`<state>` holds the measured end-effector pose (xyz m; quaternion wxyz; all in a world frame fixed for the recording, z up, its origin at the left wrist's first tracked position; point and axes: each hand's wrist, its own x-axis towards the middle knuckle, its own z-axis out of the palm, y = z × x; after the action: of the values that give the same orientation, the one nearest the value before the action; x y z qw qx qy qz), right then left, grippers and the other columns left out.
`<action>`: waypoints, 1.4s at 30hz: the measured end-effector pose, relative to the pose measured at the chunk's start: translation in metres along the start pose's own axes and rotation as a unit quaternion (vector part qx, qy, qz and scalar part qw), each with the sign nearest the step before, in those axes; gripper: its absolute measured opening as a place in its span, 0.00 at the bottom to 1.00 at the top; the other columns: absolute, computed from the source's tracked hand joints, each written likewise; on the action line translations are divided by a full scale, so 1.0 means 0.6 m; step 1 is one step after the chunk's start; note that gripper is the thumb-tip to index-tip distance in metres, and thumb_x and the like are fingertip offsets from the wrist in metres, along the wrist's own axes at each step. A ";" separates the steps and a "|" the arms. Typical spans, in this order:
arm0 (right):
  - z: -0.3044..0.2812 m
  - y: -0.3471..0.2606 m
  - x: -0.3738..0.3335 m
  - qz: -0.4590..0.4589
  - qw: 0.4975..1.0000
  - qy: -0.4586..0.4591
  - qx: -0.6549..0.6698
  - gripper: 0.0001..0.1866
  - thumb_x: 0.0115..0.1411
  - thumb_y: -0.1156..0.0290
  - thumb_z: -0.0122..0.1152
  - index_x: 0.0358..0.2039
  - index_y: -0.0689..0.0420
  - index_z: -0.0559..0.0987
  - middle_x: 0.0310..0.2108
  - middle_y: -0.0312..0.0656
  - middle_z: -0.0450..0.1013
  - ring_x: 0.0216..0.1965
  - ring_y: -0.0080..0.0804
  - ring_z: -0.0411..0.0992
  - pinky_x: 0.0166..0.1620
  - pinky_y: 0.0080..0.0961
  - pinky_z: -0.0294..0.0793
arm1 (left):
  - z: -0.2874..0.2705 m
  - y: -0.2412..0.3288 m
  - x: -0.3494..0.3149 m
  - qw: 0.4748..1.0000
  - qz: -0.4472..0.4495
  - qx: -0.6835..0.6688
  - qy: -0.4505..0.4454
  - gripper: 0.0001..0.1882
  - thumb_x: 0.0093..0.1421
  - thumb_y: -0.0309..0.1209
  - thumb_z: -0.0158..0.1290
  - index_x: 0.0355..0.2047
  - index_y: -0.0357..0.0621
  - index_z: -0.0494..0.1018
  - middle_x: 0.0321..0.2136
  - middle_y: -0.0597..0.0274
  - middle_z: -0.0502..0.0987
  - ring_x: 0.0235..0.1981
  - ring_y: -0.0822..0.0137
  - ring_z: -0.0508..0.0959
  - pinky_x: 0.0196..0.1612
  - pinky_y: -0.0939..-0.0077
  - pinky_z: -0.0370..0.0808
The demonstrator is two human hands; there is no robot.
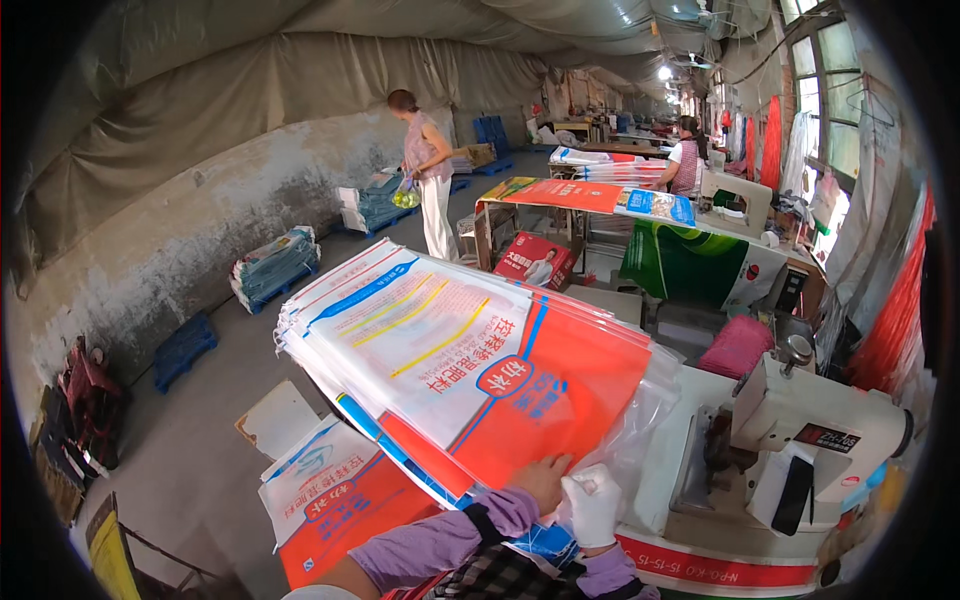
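A thick stack of printed woven sacks (440, 345), white and orange-red with blue stripes, lies in front of me. Bare-fingered, my left hand (540, 482) rests on the red near edge of the stack, its fingers stretched out. Beside it, my right hand (592, 505) wears a white glove and is closed at the sacks' near corner; what its fingers pinch is hidden. Clear plastic liner (632, 428) sticks out from the sacks' right side, just above the glove. To the right stands a white sewing machine (815, 425).
More sacks (350, 500) hang lower at the left. A red box (535, 260) and a pink bundle (737, 347) lie beyond. A person (428, 170) carrying a bag stands on the floor; another person (687, 160) is at a farther table. Blue pallets (185, 350) line the wall.
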<state>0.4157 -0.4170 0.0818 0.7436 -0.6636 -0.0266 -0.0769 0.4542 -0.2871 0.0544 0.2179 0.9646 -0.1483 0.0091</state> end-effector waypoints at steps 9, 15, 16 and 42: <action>-0.001 0.019 0.003 -0.165 0.970 -0.133 -0.122 0.10 0.57 0.75 0.55 0.38 0.60 0.80 0.34 0.49 0.75 0.36 0.43 0.75 0.40 0.31 0.73 | -0.092 -0.071 0.006 0.983 0.112 -0.125 -0.077 0.12 0.59 0.35 0.50 0.26 0.40 0.77 0.20 0.57 0.77 0.20 0.63 0.78 0.24 0.69 0.75; -0.023 0.017 -0.024 -0.181 0.948 -0.142 -0.221 0.10 0.55 0.71 0.58 0.37 0.53 0.81 0.35 0.41 0.73 0.37 0.40 0.73 0.39 0.33 0.72 | -0.091 -0.051 -0.001 0.911 -0.054 -0.386 -0.137 0.14 0.67 0.34 0.45 0.31 0.37 0.74 0.17 0.67 0.74 0.17 0.77 0.74 0.20 0.82 0.71; -0.023 0.013 -0.027 -0.179 0.948 -0.138 -0.223 0.10 0.55 0.71 0.58 0.37 0.53 0.81 0.35 0.41 0.73 0.37 0.40 0.73 0.39 0.33 0.72 | -0.092 -0.049 -0.005 0.894 -0.078 -0.418 -0.139 0.13 0.67 0.33 0.45 0.31 0.37 0.74 0.17 0.67 0.74 0.17 0.77 0.74 0.20 0.82 0.71; 0.004 0.065 -0.042 -0.324 0.868 -0.110 -0.358 0.10 0.52 0.74 0.55 0.36 0.59 0.76 0.44 0.43 0.71 0.48 0.43 0.70 0.49 0.36 0.70 | -0.016 -0.117 -0.008 0.899 -0.016 -0.427 -0.097 0.10 0.63 0.31 0.50 0.32 0.37 0.76 0.18 0.70 0.73 0.21 0.81 0.69 0.24 0.82 0.67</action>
<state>0.3966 -0.4086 0.0399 0.3801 -0.8427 -0.2924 -0.2448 0.4702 -0.2210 0.0330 0.5932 0.7773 -0.1434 -0.1524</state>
